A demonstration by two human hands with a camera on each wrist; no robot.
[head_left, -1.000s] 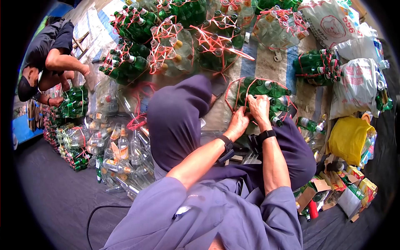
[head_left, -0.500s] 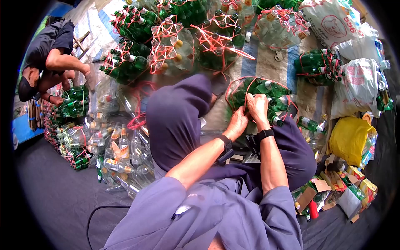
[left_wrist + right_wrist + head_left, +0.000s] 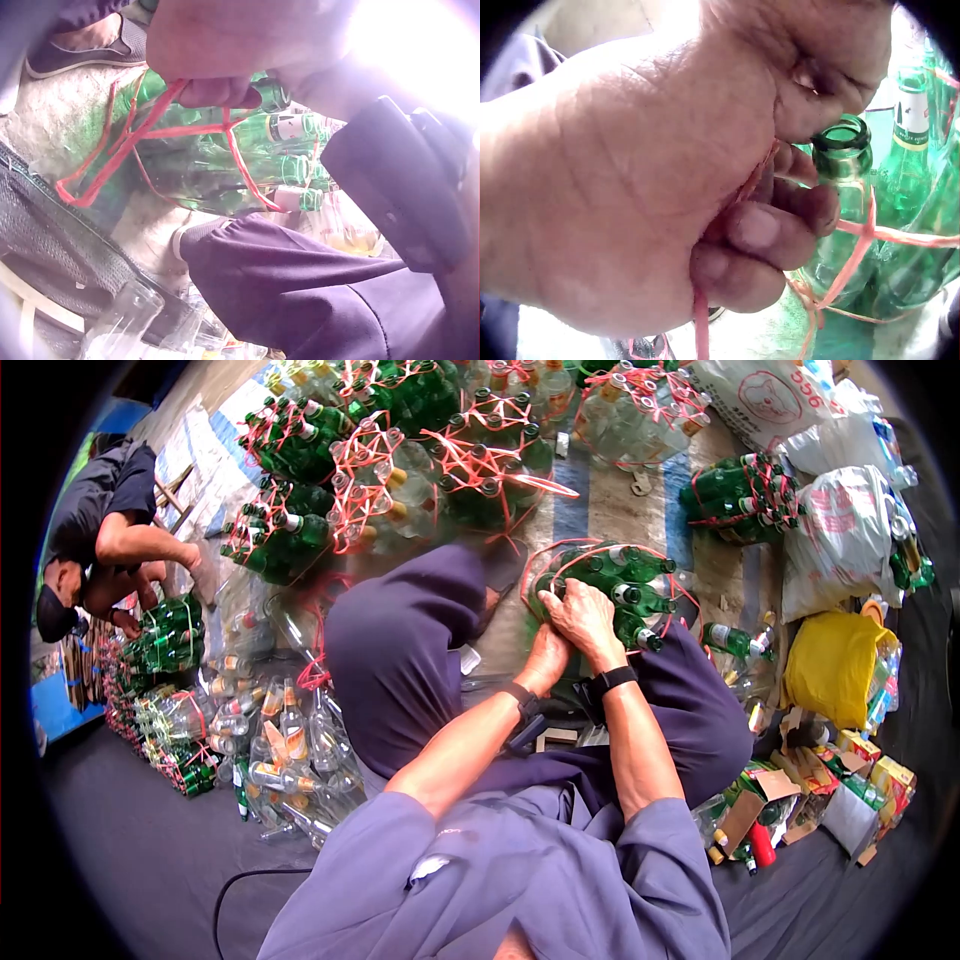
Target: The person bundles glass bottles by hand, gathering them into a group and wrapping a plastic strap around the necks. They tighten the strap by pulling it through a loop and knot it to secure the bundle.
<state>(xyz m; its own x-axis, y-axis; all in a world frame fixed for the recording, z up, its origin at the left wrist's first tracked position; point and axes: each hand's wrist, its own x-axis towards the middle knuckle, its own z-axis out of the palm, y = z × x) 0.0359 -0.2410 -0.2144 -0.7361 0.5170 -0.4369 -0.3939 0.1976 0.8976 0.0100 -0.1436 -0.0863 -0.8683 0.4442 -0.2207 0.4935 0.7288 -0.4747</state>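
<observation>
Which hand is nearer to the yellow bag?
Right. The right hand grips red string at the green bottle bundle, on the side toward the yellow bag; the left hand sits beyond it, farther away.

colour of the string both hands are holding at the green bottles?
Red, slightly pinkish; the string shows best in the left wrist view.

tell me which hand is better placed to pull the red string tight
Probably the right hand: the red string runs through its fist beside a bottle neck. The left hand only pinches it.
</observation>
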